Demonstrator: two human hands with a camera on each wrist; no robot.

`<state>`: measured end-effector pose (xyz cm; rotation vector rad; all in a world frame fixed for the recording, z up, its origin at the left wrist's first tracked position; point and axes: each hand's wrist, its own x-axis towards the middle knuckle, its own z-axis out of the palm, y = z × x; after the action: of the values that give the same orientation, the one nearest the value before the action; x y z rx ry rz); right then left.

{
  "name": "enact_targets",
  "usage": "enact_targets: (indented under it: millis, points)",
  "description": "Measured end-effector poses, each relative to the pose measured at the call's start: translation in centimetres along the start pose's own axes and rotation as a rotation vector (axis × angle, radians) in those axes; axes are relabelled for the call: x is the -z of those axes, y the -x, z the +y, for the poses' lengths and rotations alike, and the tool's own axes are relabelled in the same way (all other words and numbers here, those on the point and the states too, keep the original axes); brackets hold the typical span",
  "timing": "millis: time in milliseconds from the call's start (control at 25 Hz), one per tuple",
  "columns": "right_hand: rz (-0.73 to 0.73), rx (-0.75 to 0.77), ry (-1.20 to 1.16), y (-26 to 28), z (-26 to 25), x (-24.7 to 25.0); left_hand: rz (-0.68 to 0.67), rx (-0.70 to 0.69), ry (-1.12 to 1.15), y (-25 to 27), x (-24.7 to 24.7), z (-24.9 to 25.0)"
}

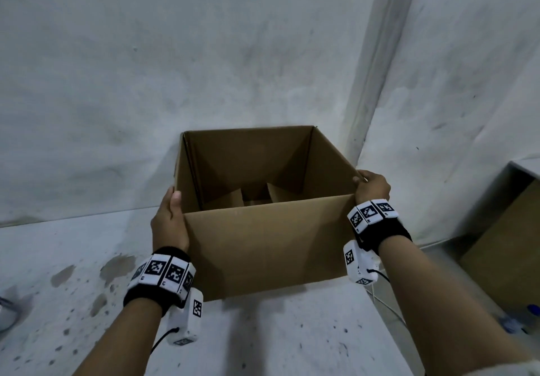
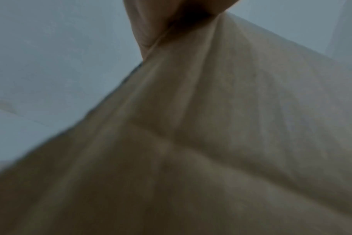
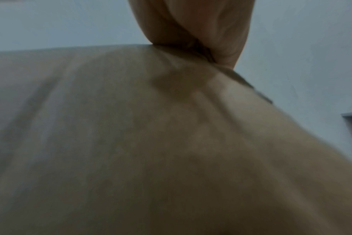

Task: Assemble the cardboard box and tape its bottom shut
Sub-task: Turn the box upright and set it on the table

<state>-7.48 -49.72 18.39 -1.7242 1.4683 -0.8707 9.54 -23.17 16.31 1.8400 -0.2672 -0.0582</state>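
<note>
One open cardboard box (image 1: 263, 241) is held above the stained tabletop (image 1: 73, 302) near the wall. Two hands: left grip (image 1: 169, 218) and right grip (image 1: 372, 187) each clasp a near top corner. Fingers hidden; wrist views blurred.

No readable text, brand or number was visible; the wristbands (image 1: 163, 270) carried only black-and-white square marker patterns, and the cardboard box (image 1: 263, 244) was plain.

open cardboard box (image 1: 263, 247), left hand (image 1: 169, 218), right hand (image 1: 372, 187) gripping corners
</note>
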Motion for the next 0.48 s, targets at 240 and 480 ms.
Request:
enact_targets:
  millis: [240, 480]
  points:
    - [0.014, 0.01, 0.06, -2.8, 0.7, 0.3, 0.076, -0.047, -0.03, 0.9, -2.7, 0.6]
    - [-0.067, 0.044, 0.026, -4.6, 0.7, -0.1, 0.125, -0.023, -0.075, -0.7, -4.3, 1.0]
